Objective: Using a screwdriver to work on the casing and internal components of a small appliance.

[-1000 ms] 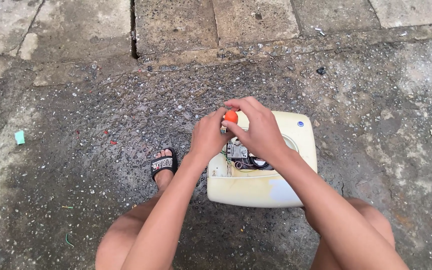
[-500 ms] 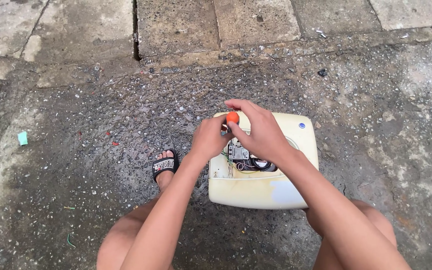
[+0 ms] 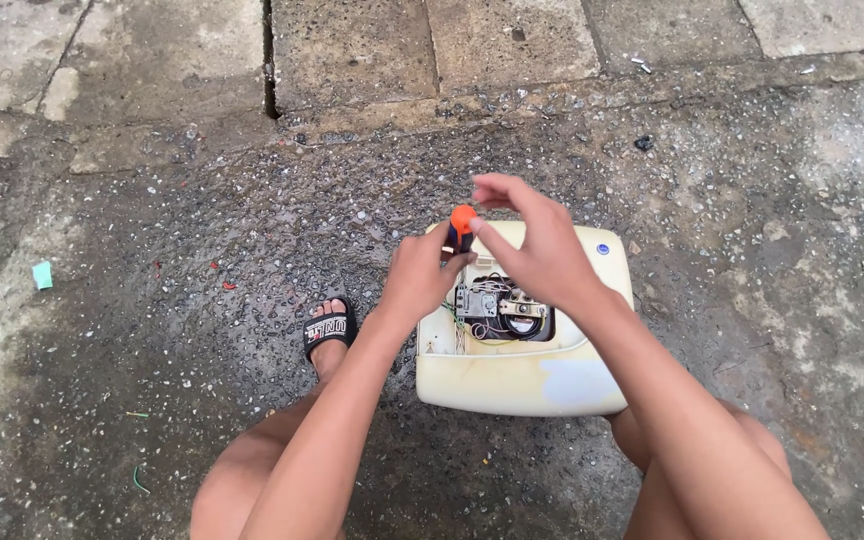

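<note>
Head view: left hand (image 3: 420,272) is pinching the shaft of a screwdriver (image 3: 462,226) just under its orange cap, fingers pressed together around it; right hand (image 3: 542,245) is hovering beside the cap with fingers spread, index tip touching or nearly touching it. Both are working above the far edge of a cream casing (image 3: 522,375) sitting on wet gravelly ground (image 3: 202,230) between the person's knees. Its open recess (image 3: 500,312) is holding a metal mechanism, a round dial and thin loose wires. Likely risk: with only a light pinch holding it, the tool could slip and its tip snag those wires. A sandalled foot (image 3: 330,330) is resting just left of the casing.
</note>
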